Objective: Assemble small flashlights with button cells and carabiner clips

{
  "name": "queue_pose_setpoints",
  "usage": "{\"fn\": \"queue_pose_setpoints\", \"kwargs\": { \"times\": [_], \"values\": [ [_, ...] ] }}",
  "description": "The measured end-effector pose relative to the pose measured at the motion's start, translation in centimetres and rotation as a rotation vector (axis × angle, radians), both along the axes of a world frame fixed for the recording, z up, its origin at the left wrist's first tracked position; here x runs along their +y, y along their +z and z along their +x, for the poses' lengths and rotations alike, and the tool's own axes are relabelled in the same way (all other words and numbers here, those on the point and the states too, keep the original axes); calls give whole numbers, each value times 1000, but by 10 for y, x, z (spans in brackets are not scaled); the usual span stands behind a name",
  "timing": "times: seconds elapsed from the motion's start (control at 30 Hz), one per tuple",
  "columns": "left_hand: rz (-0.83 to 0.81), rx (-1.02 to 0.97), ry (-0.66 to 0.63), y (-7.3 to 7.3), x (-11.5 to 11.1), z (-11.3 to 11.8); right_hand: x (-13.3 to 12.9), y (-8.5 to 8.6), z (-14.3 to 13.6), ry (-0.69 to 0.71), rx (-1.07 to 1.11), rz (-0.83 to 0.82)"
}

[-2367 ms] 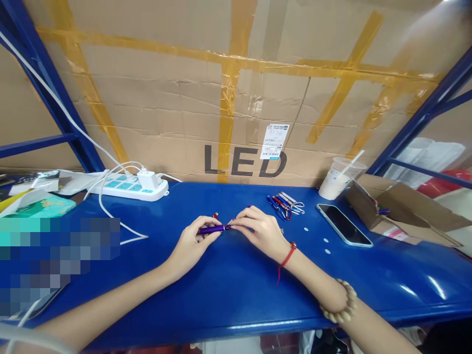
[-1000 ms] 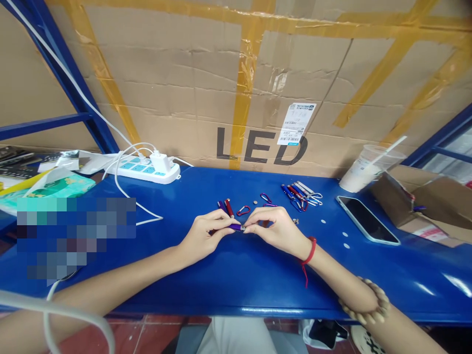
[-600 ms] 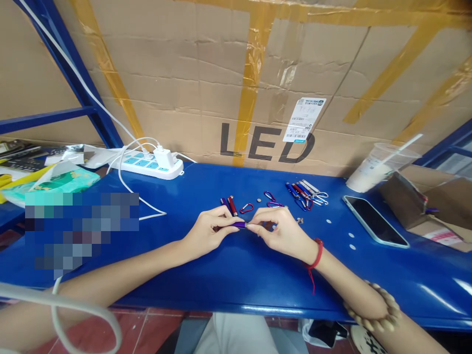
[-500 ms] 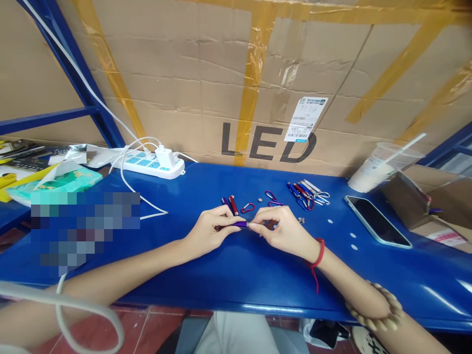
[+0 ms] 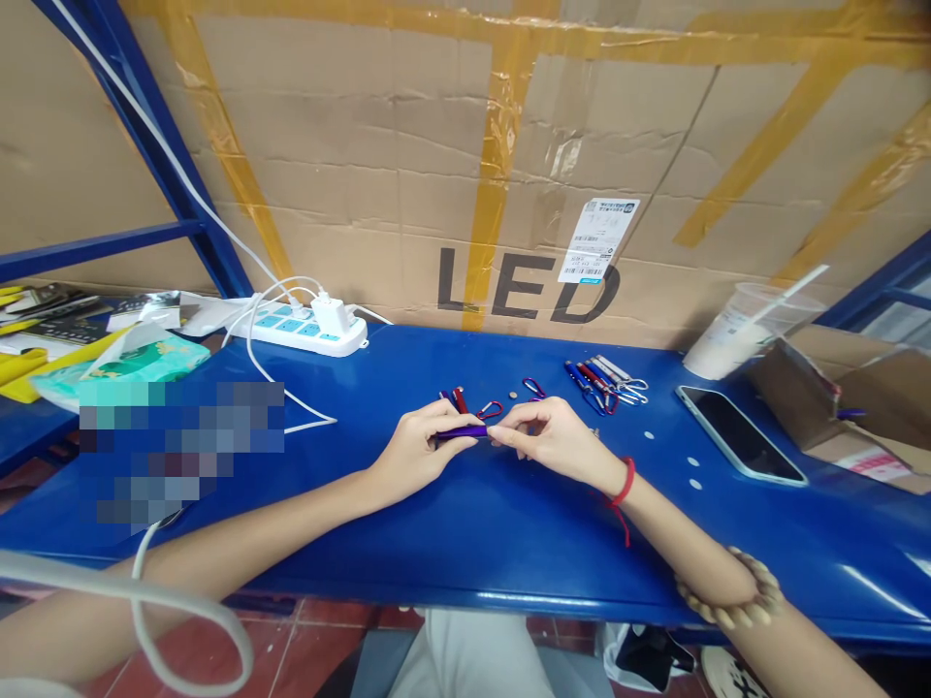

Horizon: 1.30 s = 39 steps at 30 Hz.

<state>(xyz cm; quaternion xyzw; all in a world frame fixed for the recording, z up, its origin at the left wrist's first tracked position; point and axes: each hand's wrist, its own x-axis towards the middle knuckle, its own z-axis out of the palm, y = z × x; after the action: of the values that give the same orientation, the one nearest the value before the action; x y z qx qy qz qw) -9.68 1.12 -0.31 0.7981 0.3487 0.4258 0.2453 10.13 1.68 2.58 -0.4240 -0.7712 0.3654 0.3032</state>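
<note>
My left hand is closed around a slim purple metal tube, like the body of a small keychain flashlight. At the tube's right end, the thumb and fingers of my right hand pinch together; whatever small part they hold is hidden. Just behind my left hand lies a red tube, partly covered by it. A red carabiner rests close by, with a small round metal piece and a dark carabiner beyond. Farther right, several finished-looking keychain flashlights lie side by side with carabiners attached.
A phone, a plastic cup with a straw and an open cardboard box stand right. Small pale discs lie beside the phone. At left are a power strip with cables and a green packet. A large carton walls the back.
The purple tube has shifted slightly up and shows more of its length. My right fingers stay at its end, and the silvery bit seen there before is now covered. The view has moved slightly.
</note>
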Motion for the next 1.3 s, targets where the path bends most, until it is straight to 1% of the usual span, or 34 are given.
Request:
{"fn": "queue_pose_setpoints", "kwargs": {
  "times": [0.13, 0.4, 0.47, 0.53, 0.63, 0.7, 0.77, 0.83, 0.93, 1.03, 1.13, 1.3],
  "values": [
    [-38, -28, 9, 1, 0, 1, 2, -2, 2, -55, -15, 100],
    [-113, -68, 15, 4, 0, 3, 4, -4, 4, -75, 22, 138],
    [-153, -77, 28, 5, 0, 4, 2, -4, 3, -90, 4, 172],
    [-229, -107, 42, 5, -1, 5, 1, -4, 2, -125, -39, 220],
    [-379, -178, 41, 6, -1, 5, 4, -2, 5, -274, -192, 358],
    [-437, -222, 32, 5, -1, 4, 10, -3, 12, -402, -381, 472],
    [-456, -258, 30, 5, -1, 3, 19, -6, 22, -482, -595, 521],
    [-466, -295, 37, 5, 0, 2, 28, -10, 31, -504, -730, 523],
    [-512, -369, 36, 5, 0, 3, 38, -16, 40, -466, -807, 503],
    [-568, -477, -2, 5, 0, 5, 42, -17, 41, -441, -788, 469],
    [-610, -573, -37, 5, 1, 7, 40, -15, 38, -450, -767, 450],
    [-629, -640, -18, 6, 2, 6, 36, -14, 32, -455, -689, 387]
  ]
}}
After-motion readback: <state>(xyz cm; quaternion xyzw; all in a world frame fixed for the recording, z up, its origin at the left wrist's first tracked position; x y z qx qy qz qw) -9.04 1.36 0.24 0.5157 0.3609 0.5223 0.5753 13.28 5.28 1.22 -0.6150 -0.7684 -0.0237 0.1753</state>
